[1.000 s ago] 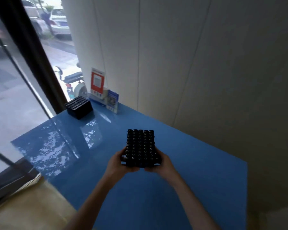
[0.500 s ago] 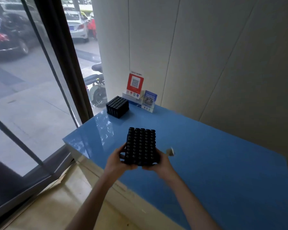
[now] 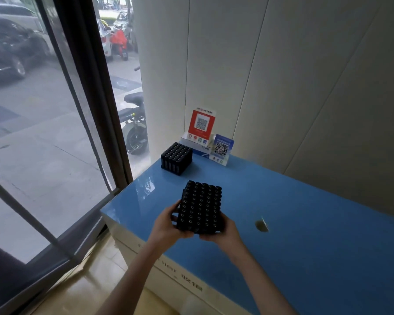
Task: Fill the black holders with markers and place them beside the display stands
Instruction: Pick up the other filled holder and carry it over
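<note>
A black holder (image 3: 200, 209) packed with several black markers is held above the near left part of the blue counter (image 3: 305, 223). My left hand (image 3: 165, 223) grips its left side and my right hand (image 3: 223, 230) grips its lower right corner. A second full black holder (image 3: 176, 158) stands at the counter's far left corner. Just right of it are the display stands: a red QR-code stand (image 3: 201, 125) and a smaller blue QR-code stand (image 3: 221, 149), both against the wall.
A white and blue box (image 3: 196, 145) lies under the red stand. A small pale scrap (image 3: 262, 225) lies on the counter right of my hands. A large window (image 3: 43, 133) and dark frame (image 3: 96, 87) are at left; wall panels run behind the counter.
The view has swung right and back, so the counter's left edge and window now show. Both hands still carry the filled holder, now nearer the far corner holder.
</note>
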Available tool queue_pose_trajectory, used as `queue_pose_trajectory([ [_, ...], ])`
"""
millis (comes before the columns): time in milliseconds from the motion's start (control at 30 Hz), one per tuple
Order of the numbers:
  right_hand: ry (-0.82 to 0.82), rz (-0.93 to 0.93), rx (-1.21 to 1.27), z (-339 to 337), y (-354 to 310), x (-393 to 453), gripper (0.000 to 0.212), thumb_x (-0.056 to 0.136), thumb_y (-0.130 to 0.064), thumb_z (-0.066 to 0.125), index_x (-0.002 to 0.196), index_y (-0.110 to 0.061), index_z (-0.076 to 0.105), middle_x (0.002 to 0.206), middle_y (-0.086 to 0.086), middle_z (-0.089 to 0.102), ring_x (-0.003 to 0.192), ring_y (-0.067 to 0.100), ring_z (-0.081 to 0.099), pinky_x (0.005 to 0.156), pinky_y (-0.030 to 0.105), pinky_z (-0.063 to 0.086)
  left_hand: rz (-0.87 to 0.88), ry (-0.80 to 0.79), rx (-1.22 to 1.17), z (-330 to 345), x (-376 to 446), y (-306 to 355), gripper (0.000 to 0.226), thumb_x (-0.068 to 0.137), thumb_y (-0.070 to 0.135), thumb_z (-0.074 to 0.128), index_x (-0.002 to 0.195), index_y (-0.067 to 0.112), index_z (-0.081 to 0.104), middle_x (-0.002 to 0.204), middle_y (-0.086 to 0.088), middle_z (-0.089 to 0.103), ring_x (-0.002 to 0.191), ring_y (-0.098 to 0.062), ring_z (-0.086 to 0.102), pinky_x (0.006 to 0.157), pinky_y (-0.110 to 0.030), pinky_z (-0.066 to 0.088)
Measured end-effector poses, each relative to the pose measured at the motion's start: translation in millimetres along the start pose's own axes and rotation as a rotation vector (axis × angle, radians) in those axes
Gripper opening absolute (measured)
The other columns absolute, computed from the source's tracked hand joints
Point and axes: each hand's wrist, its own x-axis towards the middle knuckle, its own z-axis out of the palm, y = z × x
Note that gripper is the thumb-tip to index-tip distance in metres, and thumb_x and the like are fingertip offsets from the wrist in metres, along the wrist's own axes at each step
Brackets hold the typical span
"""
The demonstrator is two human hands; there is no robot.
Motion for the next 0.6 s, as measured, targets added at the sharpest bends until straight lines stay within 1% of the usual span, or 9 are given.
queue_pose_trajectory([
  [67, 0.024, -0.005, -0.020, 1, 0, 20, 0.067, 0.057, -0.012, 0.086, 0.117, -0.032, 0.064, 0.106, -0.007, 0.074, 0.103, 0.011, 0.069, 0.087, 0.040, 0.059, -0.008, -0.012, -0.001, -3, 23, -3, 0.102, 0.054, -0.006, 0.090, 0.142, 0.025, 0.050, 0.111, -0.001, 0.063, 0.096, -0.017, 0.064, 0.073, -0.034, 0.062],
  [133, 0.066, -0.020, -0.006, 2, -1, 41, 0.068, 0.059, -0.005, 0.086, 0.117, -0.032, 0.064, 0.104, -0.008, 0.075, 0.099, 0.009, 0.069, 0.083, 0.033, 0.059, -0.021, -0.025, 0.003, -5, 48, -4, 0.101, 0.052, -0.005, 0.090, 0.141, 0.023, 0.052, 0.110, -0.002, 0.064, 0.097, -0.019, 0.065, 0.074, -0.036, 0.062],
  [233, 0.137, -0.005, 0.044, 4, -2, 71, 0.069, 0.062, 0.007, 0.083, 0.115, -0.033, 0.064, 0.099, -0.008, 0.075, 0.094, 0.007, 0.070, 0.076, 0.024, 0.059, -0.030, -0.058, 0.038, -9, 83, -1, 0.090, 0.054, -0.003, 0.090, 0.133, 0.026, 0.057, 0.109, 0.001, 0.066, 0.095, -0.016, 0.066, 0.069, -0.026, 0.060],
  [300, 0.176, 0.003, 0.060, 5, -1, 91, 0.070, 0.062, 0.007, 0.082, 0.116, -0.033, 0.064, 0.098, -0.007, 0.076, 0.091, 0.008, 0.070, 0.075, 0.027, 0.059, -0.037, -0.093, 0.062, -10, 109, -1, 0.088, 0.054, -0.003, 0.089, 0.130, 0.028, 0.057, 0.110, 0.000, 0.068, 0.095, -0.016, 0.067, 0.066, -0.022, 0.058],
  [333, 0.192, 0.004, 0.063, 4, 0, 101, 0.070, 0.061, 0.007, 0.082, 0.116, -0.033, 0.064, 0.097, -0.006, 0.076, 0.089, 0.009, 0.070, 0.076, 0.029, 0.060, -0.042, -0.106, 0.070, -9, 122, -1, 0.087, 0.053, -0.001, 0.089, 0.129, 0.028, 0.058, 0.111, 0.000, 0.068, 0.096, -0.017, 0.067, 0.068, -0.023, 0.059],
  [400, 0.226, 0.008, 0.065, 0, 4, 119, 0.072, 0.061, 0.006, 0.082, 0.119, -0.032, 0.063, 0.096, -0.004, 0.076, 0.087, 0.009, 0.070, 0.076, 0.031, 0.060, -0.053, -0.124, 0.080, -5, 146, -4, 0.086, 0.048, 0.005, 0.089, 0.126, 0.031, 0.061, 0.109, 0.000, 0.071, 0.098, -0.020, 0.069, 0.074, -0.033, 0.062],
  [467, 0.251, 0.019, 0.070, -4, 8, 135, 0.073, 0.061, 0.006, 0.082, 0.122, -0.028, 0.062, 0.098, -0.005, 0.076, 0.089, 0.010, 0.070, 0.076, 0.029, 0.060, -0.064, -0.141, 0.072, 1, 168, -8, 0.083, 0.046, 0.008, 0.087, 0.121, 0.035, 0.063, 0.105, 0.001, 0.073, 0.097, -0.022, 0.070, 0.076, -0.040, 0.062],
  [567, 0.278, 0.066, 0.057, -9, 12, 154, 0.075, 0.057, -0.003, 0.085, 0.125, -0.025, 0.061, 0.101, -0.007, 0.076, 0.095, 0.012, 0.071, 0.079, 0.030, 0.059, -0.041, -0.185, 0.097, 9, 191, -8, 0.078, 0.048, 0.010, 0.086, 0.114, 0.043, 0.062, 0.099, 0.006, 0.075, 0.093, -0.016, 0.071, 0.076, -0.036, 0.062],
  [600, 0.288, 0.084, 0.060, -11, 14, 161, 0.074, 0.057, -0.003, 0.086, 0.123, -0.024, 0.062, 0.100, -0.007, 0.076, 0.095, 0.012, 0.071, 0.079, 0.029, 0.059, -0.039, -0.197, 0.102, 11, 199, -8, 0.077, 0.050, 0.008, 0.085, 0.113, 0.045, 0.061, 0.098, 0.005, 0.075, 0.092, -0.015, 0.071, 0.075, -0.033, 0.061],
])
